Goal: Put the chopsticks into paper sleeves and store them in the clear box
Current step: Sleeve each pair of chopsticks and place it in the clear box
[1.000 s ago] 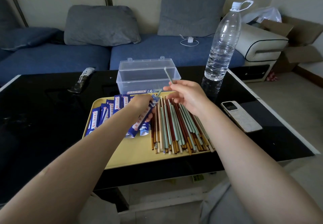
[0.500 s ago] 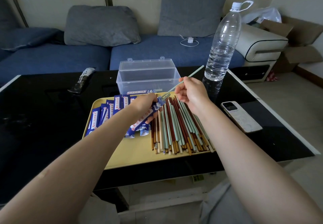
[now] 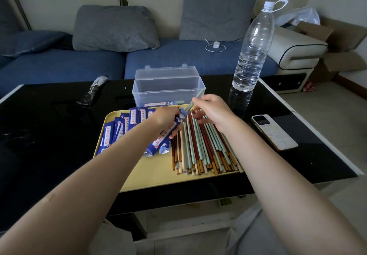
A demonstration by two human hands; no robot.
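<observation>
Mint-green chopstick [image 3: 195, 99] pinched in the right hand [image 3: 213, 113], fingers curled on its shaft; long axis runs diagonal, upper end toward the clear box, lower end down-left into the mouth of a blue paper sleeve [image 3: 168, 130]. Left hand [image 3: 165, 116] grips that sleeve around its upper part; sleeve's long axis continues the same diagonal, open end up-right at the chopstick, closed end down-left toward the person. Just under and right of the grip, loose chopsticks [image 3: 202, 147] in green, red-brown and cream lie piled, roughly parallel, long axes running away from the person. Left of the grip, more blue sleeves [image 3: 123, 127] fanned in a row. Both piles sit on a yellow tray [image 3: 158, 175]. Just beyond the grip, clear box [image 3: 166, 87] with lid up, one sleeved pair lying flat in the bottom. Tray and box rest on a glossy black table [image 3: 49, 135]. Right of the grip on the table: tall water bottle [image 3: 252, 52], upright, and a white phone [image 3: 274, 132] lying flat. Far left, a dark wrapper [image 3: 93, 90]. Behind the table, blue sofa [image 3: 79, 64] with grey cushions; cardboard box [image 3: 341, 52] at far right on a pale floor.
</observation>
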